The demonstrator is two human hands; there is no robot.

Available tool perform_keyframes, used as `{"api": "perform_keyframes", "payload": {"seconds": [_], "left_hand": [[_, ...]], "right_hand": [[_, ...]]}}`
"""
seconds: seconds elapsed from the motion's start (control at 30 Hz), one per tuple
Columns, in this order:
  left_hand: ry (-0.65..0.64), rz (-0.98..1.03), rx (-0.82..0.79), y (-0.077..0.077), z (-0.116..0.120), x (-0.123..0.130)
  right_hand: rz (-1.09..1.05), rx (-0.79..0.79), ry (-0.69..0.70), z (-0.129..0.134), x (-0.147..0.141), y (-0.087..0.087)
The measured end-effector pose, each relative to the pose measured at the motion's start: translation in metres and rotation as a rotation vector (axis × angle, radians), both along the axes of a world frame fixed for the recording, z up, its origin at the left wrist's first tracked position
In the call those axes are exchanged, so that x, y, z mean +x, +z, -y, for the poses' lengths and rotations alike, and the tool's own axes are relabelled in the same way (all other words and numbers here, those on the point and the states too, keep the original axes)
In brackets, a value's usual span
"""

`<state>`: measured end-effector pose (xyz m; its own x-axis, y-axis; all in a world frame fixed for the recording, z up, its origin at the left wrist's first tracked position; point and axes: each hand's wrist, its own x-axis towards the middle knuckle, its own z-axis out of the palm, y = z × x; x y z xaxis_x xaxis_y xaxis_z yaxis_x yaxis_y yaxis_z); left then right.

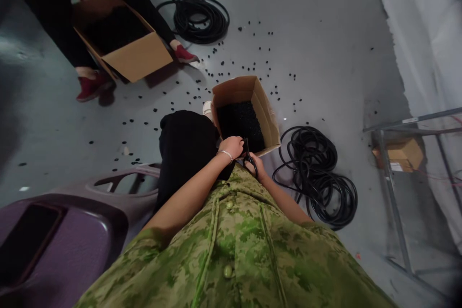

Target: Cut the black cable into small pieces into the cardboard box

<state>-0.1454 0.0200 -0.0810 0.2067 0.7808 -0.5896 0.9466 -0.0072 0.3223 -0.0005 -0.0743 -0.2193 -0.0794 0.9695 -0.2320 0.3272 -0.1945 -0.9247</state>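
Observation:
My left hand, with a bracelet at the wrist, is closed over the near edge of a cardboard box. Whatever its fingers pinch is too small to make out. Close beside it, my right hand grips a pair of scissors by the black handles, with the blades pointing away from me toward the box. Inside the open box lies a heap of small black pieces.
Another person's legs straddle a second box of black pieces. Coils of black hose lie at the back and at right. Black bits dot the floor. A purple chair holding a phone stands left; a metal frame stands right.

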Motion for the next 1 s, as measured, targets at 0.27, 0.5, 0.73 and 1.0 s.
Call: {"api": "perform_keyframes", "payload": {"seconds": [0.27,0.5,0.73,1.0], "left_hand": [[-0.018,-0.013,0.014,-0.004,-0.005,-0.001],[-0.011,0.003,0.036,-0.003,-0.003,-0.002],[-0.029,0.036,0.010,0.000,0.004,-0.003],[-0.092,0.016,-0.048,0.001,0.002,0.002]], "right_hand": [[0.120,-0.049,-0.015,-0.008,-0.007,0.005],[0.129,-0.037,0.014,-0.007,-0.005,0.012],[-0.127,-0.088,0.063,-0.006,0.003,0.032],[-0.130,-0.090,0.059,-0.006,0.004,0.035]]}}
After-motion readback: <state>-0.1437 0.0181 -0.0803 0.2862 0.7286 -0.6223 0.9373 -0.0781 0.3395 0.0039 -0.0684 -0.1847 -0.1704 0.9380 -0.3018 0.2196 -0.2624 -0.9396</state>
